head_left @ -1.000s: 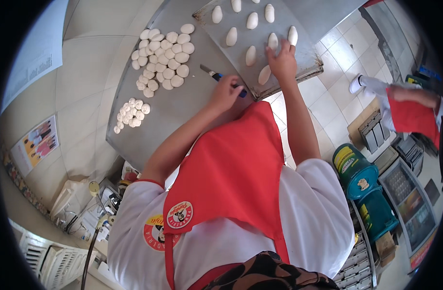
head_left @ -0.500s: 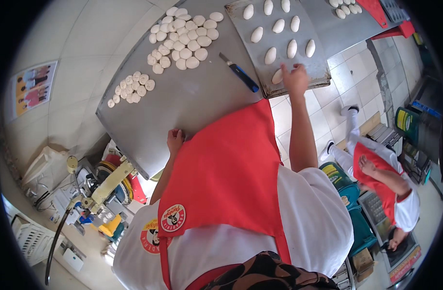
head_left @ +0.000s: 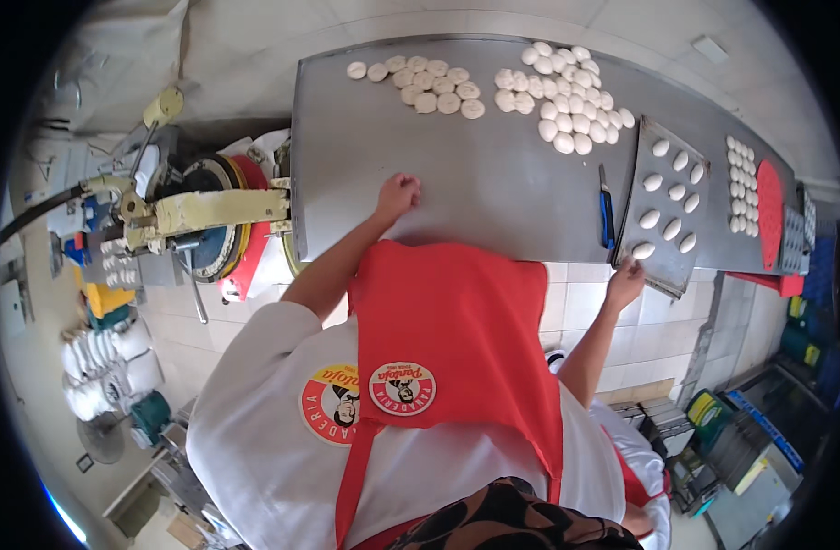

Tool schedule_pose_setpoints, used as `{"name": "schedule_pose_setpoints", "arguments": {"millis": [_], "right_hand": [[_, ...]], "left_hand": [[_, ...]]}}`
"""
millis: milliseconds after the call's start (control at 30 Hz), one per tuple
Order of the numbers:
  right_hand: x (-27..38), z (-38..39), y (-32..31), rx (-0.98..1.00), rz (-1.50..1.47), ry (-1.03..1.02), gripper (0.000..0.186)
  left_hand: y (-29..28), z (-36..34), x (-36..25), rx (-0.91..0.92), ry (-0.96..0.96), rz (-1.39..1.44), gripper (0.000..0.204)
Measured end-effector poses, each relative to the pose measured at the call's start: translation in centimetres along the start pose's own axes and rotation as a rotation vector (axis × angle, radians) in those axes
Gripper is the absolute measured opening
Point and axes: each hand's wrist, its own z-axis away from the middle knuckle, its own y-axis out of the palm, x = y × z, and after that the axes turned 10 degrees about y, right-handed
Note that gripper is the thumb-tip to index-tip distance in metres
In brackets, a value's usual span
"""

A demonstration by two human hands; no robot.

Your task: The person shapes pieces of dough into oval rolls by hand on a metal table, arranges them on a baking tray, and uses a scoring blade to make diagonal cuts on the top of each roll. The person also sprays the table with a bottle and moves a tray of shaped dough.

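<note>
Ten dough ovals [head_left: 677, 192] look shaped on the baking tray [head_left: 668, 266]; many dough rounds [head_left: 580, 122] left of it don't. Right hand [head_left: 626, 282] at its edge: grip unclear; left hand [head_left: 399, 195], farther left: closed.

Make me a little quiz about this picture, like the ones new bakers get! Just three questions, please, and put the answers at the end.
1. Which hand is close to the metal tray?
A) The left hand
B) The right hand

2. True or false: the blue-handled knife lies on the table, just left of the tray.

3. Count them: how many oval dough pieces sit on the tray by the knife?

Key: 1. B; 2. True; 3. Ten.
</note>
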Motion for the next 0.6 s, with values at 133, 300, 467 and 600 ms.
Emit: {"name": "schedule_pose_setpoints", "arguments": {"millis": [133, 300, 467, 600], "right_hand": [[2.4, 9.8, 2.0, 0.153, -0.098, 0.058, 0.046], [4.9, 20.0, -3.7, 0.201, -0.080, 0.121, 0.038], [5.4, 23.0, -4.8, 0.120, -0.108, 0.141, 0.035], [7.9, 22.6, -6.1, 0.035, -0.183, 0.135, 0.033]], "left_hand": [[-5.2, -9.1, -0.9, -0.232, 0.342, -0.421, 0.026], [1.7, -15.8, -8.4, -0.270, 0.319, -0.619, 0.074], [0.4, -28.6, -4.1, -0.088, 0.346, -1.007, 0.118], [0.4, -26.7, -5.8, 0.158, 0.346, 0.085, 0.071]]}}
